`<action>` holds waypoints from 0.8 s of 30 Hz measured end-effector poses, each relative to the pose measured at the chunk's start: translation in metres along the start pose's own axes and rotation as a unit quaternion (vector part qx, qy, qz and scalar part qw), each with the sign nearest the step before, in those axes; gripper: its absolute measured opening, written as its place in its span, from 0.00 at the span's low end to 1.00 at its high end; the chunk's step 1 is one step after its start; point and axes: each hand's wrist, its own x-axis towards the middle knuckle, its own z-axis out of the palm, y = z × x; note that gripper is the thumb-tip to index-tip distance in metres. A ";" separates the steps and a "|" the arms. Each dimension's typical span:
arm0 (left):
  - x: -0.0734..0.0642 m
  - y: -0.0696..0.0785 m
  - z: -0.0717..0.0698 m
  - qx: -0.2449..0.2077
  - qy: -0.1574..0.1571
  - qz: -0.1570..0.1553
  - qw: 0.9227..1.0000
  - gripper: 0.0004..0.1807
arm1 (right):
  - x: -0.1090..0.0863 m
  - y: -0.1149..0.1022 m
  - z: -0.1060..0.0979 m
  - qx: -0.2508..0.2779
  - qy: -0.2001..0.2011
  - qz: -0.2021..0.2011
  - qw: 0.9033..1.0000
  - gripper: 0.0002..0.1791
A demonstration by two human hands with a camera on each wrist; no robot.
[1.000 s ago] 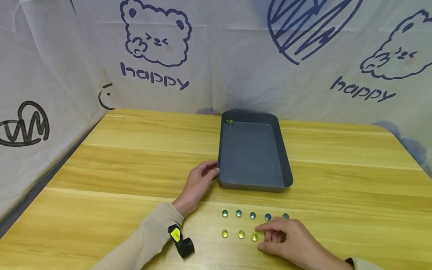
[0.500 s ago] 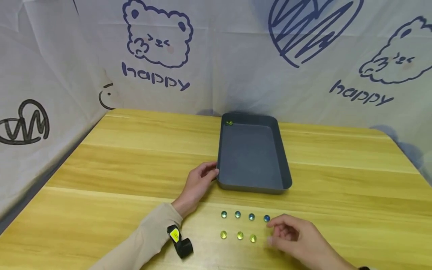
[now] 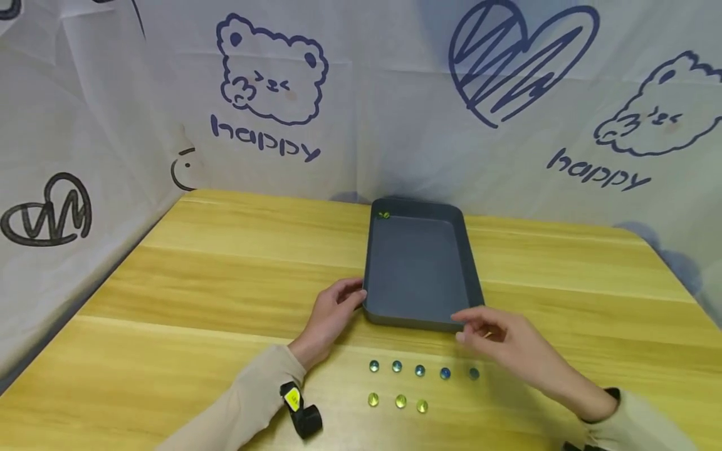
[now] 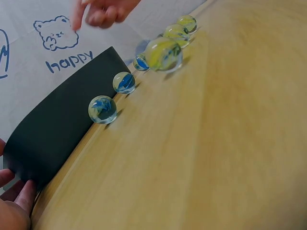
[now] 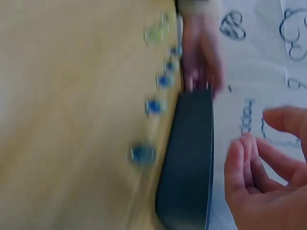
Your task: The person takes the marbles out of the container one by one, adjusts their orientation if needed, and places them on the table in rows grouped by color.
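My left hand (image 3: 329,313) holds the near left corner of a dark grey baking pan (image 3: 417,325), its thumb close to the rim. In the head view my right hand (image 3: 507,335) is over the pan's near right corner, with thumb and fingers loosely bent. The right wrist view shows a gap between its thumb and fingertips and no marble there. A row of blue glass marbles (image 3: 420,371) lies on the table in front of the pan. Nearer me are three yellow marbles (image 3: 400,401). Small yellow-green marbles (image 3: 383,215) sit in the pan's far left corner.
The wooden table (image 3: 225,250) ends at the back and left against a white cloth (image 3: 395,144) with drawings on it. The pan stands close to the back cloth. A black strap (image 3: 301,413) with a camera is worn on my left wrist.
My right hand has moved from beside the marbles forward to the pan's near right corner, uncovering the rightmost blue marble. My left hand stays at the pan. The head view has tilted slightly.
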 end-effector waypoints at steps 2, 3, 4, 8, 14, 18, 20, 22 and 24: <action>-0.001 0.000 0.000 0.000 0.000 -0.003 1.000 0.19 | 0.009 0.002 -0.007 0.000 -0.012 0.006 1.000 0.23; -0.002 -0.001 0.000 0.000 0.000 -0.004 1.000 0.19 | 0.014 0.004 -0.011 0.003 -0.014 0.009 1.000 0.24; -0.002 -0.001 -0.001 0.001 0.000 -0.005 1.000 0.19 | 0.018 0.004 -0.014 0.005 -0.014 0.009 1.000 0.25; -0.002 0.000 -0.001 0.003 -0.001 0.000 1.000 0.19 | 0.035 0.006 -0.030 0.007 -0.004 -0.007 1.000 0.27; -0.002 0.000 0.000 0.002 -0.002 -0.003 1.000 0.19 | 0.056 0.009 -0.045 -0.016 -0.003 -0.018 1.000 0.26; -0.001 0.002 0.001 0.004 0.000 -0.002 1.000 0.19 | 0.071 0.010 -0.054 -0.028 -0.013 -0.020 0.999 0.26; -0.001 0.003 0.001 0.005 0.002 -0.003 1.000 0.19 | 0.079 0.010 -0.058 -0.032 -0.020 -0.021 0.999 0.26; 0.000 0.003 0.001 0.004 0.003 -0.005 1.000 0.19 | 0.087 0.009 -0.061 -0.033 -0.029 -0.025 0.999 0.26; 0.000 0.003 0.001 0.002 0.003 -0.009 1.000 0.19 | 0.094 0.008 -0.064 -0.037 -0.038 -0.028 0.998 0.24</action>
